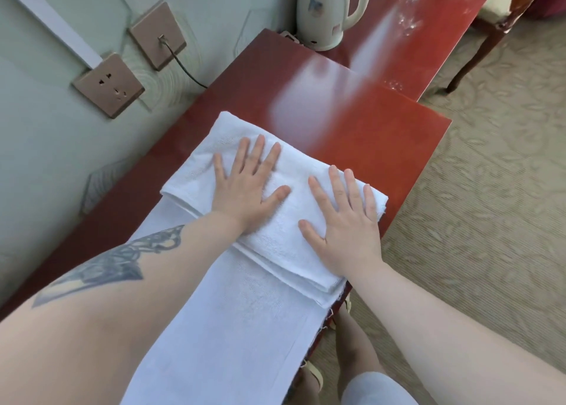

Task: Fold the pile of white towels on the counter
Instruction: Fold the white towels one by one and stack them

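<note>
L hand (245, 187) + R hand (346, 220) flat, fingers spread, pressing folded towel (284, 239). Soft, light, limp terry; I'd grip by folded edge, both corners.

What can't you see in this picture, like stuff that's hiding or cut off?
All in the head view:
- The long white towel: its near end is cut off by the bottom edge.
- The folded towel: the left hand and right hand, pressing flat, cover its middle.
- The kettle: its top is cut off by the upper edge.
- The counter: glare washes out part of its surface.
- The chair: only a leg and frame show.
</note>
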`<state>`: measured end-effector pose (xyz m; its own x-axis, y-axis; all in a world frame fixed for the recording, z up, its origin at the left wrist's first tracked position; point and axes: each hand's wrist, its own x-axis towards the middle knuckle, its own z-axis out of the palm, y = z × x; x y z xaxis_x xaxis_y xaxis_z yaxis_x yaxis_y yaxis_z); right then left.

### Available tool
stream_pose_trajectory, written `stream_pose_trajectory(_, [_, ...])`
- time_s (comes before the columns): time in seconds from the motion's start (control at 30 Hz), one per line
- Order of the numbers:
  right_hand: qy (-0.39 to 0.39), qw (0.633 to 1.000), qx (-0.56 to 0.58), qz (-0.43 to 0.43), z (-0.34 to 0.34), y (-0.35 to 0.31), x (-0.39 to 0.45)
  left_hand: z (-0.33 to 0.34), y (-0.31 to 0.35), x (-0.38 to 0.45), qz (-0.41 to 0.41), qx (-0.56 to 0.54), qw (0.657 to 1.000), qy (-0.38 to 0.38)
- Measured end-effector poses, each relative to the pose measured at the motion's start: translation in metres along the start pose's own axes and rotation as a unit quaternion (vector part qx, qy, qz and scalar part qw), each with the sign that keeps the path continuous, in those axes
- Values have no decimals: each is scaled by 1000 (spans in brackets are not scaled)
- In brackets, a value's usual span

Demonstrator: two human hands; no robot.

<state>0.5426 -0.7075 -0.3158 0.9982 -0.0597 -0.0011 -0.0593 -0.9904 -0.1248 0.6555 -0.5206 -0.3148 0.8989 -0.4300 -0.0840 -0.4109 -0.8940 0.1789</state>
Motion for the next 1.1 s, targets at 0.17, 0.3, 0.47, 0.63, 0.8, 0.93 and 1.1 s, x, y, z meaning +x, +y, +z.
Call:
stream_pose_trajectory(0.17, [11,1000,3,-12,-2,27,45,-3,7,48,-5,-1,1000,3])
stream_pose_trajectory(0.3, [16,1000,2,-5,-2,42,76,-2,10,85,0,8,1000,8])
stream_pose_trajectory(0.47, [-3,1000,7,-3,-6,48,94,-3,11,104,2,19,1000,11])
stream_pose_trajectory(0.63, [-48,997,-10,-57,-21,62,93,-24,3,117,23,24,998,-53])
stream_pose_trajectory(0.8, [-125,991,-4,53,-51,78,120,-71,-19,167,84,242,961,-103])
stream_pose_trajectory(0.93, [-221,967,58,116,-75,78,142,-100,0,198,112,327,919,-189])
stream_pose_trajectory(1.1, [-260,941,161,142,-100,83,135,-122,4,185,169,422,876,-160])
